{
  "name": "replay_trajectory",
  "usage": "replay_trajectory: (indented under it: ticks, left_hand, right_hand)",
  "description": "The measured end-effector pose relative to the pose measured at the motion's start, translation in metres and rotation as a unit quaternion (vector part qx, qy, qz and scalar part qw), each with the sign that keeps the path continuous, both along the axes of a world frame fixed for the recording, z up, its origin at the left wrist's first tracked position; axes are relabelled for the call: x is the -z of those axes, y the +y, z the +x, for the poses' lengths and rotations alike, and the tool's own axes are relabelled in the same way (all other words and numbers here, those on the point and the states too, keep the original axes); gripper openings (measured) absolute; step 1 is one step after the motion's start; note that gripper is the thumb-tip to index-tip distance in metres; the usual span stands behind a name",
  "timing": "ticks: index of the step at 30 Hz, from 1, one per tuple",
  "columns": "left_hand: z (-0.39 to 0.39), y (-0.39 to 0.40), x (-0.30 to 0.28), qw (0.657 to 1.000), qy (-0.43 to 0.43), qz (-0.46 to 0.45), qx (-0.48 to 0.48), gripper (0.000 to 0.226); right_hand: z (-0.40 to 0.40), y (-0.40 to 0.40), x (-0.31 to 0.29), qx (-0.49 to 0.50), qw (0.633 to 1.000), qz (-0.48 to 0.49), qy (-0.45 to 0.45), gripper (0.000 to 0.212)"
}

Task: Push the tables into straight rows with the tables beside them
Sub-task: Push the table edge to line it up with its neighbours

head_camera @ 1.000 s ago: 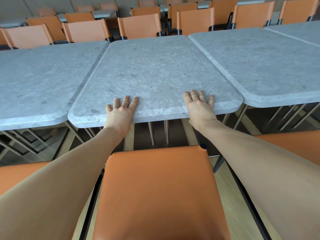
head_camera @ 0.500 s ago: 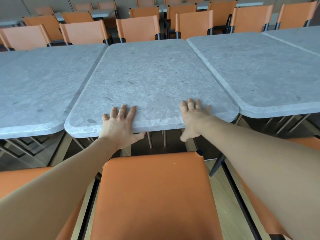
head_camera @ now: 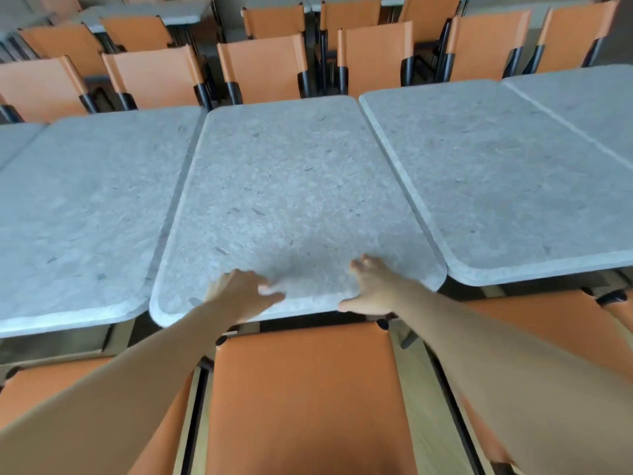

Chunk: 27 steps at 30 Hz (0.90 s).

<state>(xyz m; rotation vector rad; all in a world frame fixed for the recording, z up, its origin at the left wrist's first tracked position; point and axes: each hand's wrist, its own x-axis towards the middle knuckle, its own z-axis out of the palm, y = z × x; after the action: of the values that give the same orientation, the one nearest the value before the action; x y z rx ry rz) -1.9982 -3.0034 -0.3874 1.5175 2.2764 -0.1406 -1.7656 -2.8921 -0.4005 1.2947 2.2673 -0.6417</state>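
- Middle table (head_camera: 291,207): grey speckled stone top with rounded corners, directly in front of me, its near edge just beyond the chair I lean over.
- Left table (head_camera: 85,217): long side runs tight along the middle table's left side, only a thin seam between them; its near edge sits slightly nearer to me than the middle one's.
- Right table (head_camera: 507,173): a narrow dark gap separates it from the middle table, and its near edge lies farther from me, so the three front edges form steps, not one line.
- My left hand (head_camera: 239,294): over the near edge of the middle table, fingers loosely bent and blurred (cannot tell whether they touch the stone); it grips nothing.
- My right hand (head_camera: 373,289): at the same edge, fingers spread, thumb out toward me, holding nothing.
- Obstruction: orange chair (head_camera: 305,395) directly below my arms, its backrest top close under the table edge; further orange seats to either side.
- Beyond the tables: a row of orange chairs (head_camera: 263,70) facing me, more tables behind them.
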Motion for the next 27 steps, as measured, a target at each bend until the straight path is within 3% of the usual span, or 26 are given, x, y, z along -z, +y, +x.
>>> replay_trajectory:
  ticks: [2,5,8,11,19,23,27]
  left_hand:
    - [0.009,0.004,-0.026,0.988,-0.132,0.073,-0.046,0.033]
    - [0.032,0.009,-0.079,0.943,-0.257,0.199,-0.067,0.015]
    - [0.057,-0.008,-0.134,0.885,-0.345,0.299,-0.095,0.016]
    - [0.084,-0.053,-0.183,0.835,-0.397,0.365,-0.110,0.014]
    - [0.157,-0.211,-0.265,0.798,-0.471,0.367,-0.076,0.010]
    - [0.189,-0.259,-0.301,0.775,-0.487,0.398,-0.065,0.016]
    - [0.231,-0.280,-0.340,0.779,-0.482,0.401,-0.026,0.015]
  right_hand:
    - [0.003,0.014,-0.032,0.023,0.999,-0.033,0.007,0.072]
    - [0.000,0.017,-0.086,0.121,0.971,-0.021,0.203,0.043]
    - [0.005,-0.015,-0.142,0.200,0.885,-0.027,0.419,0.027]
    - [0.029,-0.075,-0.197,0.248,0.809,-0.052,0.531,0.020]
    - [0.116,-0.245,-0.292,0.280,0.739,-0.042,0.611,0.028]
    - [0.149,-0.299,-0.332,0.271,0.721,-0.019,0.637,0.027]
    - [0.192,-0.343,-0.366,0.255,0.719,-0.001,0.646,0.028]
